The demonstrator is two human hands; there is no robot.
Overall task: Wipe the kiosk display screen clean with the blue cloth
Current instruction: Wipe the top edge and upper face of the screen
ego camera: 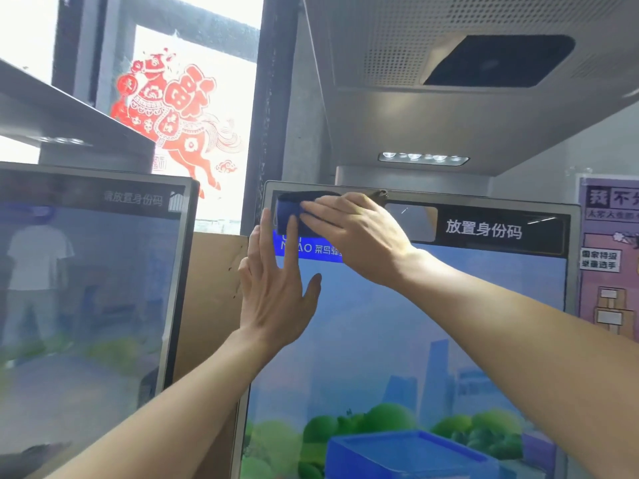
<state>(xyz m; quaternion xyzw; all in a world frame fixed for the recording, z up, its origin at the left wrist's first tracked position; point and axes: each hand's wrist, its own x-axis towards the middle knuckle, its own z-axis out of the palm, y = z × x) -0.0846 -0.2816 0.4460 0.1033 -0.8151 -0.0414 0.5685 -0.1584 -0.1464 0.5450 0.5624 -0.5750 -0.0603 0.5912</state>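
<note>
Two kiosk screens fill most of what I see, and I take the right one, the kiosk display screen (432, 323), as my landmark: it stands upright in a grey frame, lit with a blue sky, green bushes and a blue box low down, and a black band across its top carrying white Chinese characters. Left of it, with a strip of brown board (211, 299) between the two, stands the second kiosk screen (86, 288), dimmer and mirroring a standing figure in a white shirt. Above my landmark hangs a grey perforated canopy (449, 63) with a dark rounded panel and a row of small lights beneath it. Up and to the left of the screen, a window (221, 81) bears a red paper-cut horse (173, 112). Just right of the screen's frame I see a purple poster (608, 257) on the wall. My right hand (359, 236) lies flat at the screen's top left corner, fingers pressing the blue cloth (288, 214) against the glass over the black band; the cloth is folded and pinned rather than pinched. My left hand (276, 295) is released, fingers spread and upright, fingertips touching the cloth's lower edge and the screen's left border just below that same corner.
</note>
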